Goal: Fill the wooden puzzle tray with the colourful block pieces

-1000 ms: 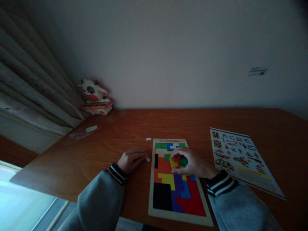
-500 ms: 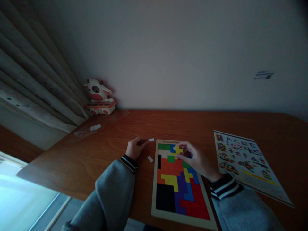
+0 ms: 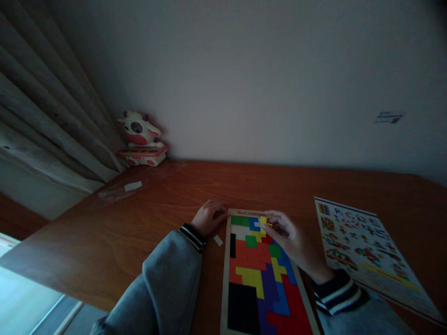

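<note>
A puzzle board [image 3: 226, 279] with a pale wooden frame lies on the table, filled with coloured block pieces. My right hand [image 3: 287, 234] pinches a yellow puzzle piece [image 3: 264, 223] between thumb and fingers over the board's upper right part. Around it lie a blue piece [image 3: 253, 222] and green ones. My left hand [image 3: 210, 217] rests at the board's upper left corner, its fingers drawn together and touching the frame; what they hold, if anything, is hidden. Just below that hand, a small white piece [image 3: 218, 240] lies on the table.
To the right lies a printed picture sheet [image 3: 370, 251]. At the back left stands a cow-shaped toy keyboard [image 3: 143, 139], with a clear plastic bag [image 3: 115, 191] in front of it. A wall runs behind the table [image 3: 167, 200], and a curtain [image 3: 45, 102] hangs at the left.
My left hand has moved right to the board's corner, and the small white piece by its fingertips is now out of sight. My right hand has turned the yellow piece slightly. The view shifted a little.
</note>
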A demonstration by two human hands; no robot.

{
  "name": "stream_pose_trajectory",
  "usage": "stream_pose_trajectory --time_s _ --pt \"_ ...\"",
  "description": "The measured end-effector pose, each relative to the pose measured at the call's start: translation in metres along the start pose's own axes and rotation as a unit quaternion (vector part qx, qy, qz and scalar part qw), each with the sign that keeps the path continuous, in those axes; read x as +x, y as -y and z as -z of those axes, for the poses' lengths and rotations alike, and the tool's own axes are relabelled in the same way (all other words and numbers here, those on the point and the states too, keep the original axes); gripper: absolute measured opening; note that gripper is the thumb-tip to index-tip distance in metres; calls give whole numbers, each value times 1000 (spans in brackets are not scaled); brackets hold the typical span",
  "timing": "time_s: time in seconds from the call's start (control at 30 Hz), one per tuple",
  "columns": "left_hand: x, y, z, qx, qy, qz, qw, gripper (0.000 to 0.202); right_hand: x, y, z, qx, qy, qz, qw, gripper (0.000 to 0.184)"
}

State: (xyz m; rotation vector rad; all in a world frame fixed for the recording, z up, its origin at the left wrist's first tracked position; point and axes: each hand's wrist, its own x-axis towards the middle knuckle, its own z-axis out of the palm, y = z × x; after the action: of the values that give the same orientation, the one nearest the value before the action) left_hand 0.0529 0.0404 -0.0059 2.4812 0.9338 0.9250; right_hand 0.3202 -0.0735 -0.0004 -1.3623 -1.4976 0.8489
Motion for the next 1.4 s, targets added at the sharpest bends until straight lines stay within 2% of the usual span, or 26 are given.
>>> stream_pose_trajectory --time_s 0.13,0.27,0.4,0.47,0.53,0.7,0.83,0.93,1.13,1.4 --pt "-1 -2 -1 -9 25 28 999 8 1 4 0 7 7 -33 999 38" --pt "1 -3 -2 -13 34 58 998 10 9 17 -6 28 53 -68 996 37" --pt "5 -3 -2 -26 26 74 997 10 19 31 -23 17 78 -44 996 29" --pt "5 -4 -2 -35 24 73 996 11 21 34 -31 32 70 -31 997 35" --pt "5 -4 -2 -43 22 71 996 11 21 33 -35 47 55 -27 997 39" --pt "3 -4 -3 -50 24 59 997 9 15 23 -33 33 30 -31 999 28" --pt "3 -3 -4 -44 29 46 998 9 12 17 -31 35 4 -9 999 38" --pt "4 -4 -3 -47 27 41 998 9 10 18 -33 40 22 -13 999 41" --pt "5 -7 0 -48 28 37 998 11 8 21 -36 -39 11 2 999 20" --pt "5 -4 -3 -47 29 32 998 14 9 19 -39 -90 35 4 995 17"
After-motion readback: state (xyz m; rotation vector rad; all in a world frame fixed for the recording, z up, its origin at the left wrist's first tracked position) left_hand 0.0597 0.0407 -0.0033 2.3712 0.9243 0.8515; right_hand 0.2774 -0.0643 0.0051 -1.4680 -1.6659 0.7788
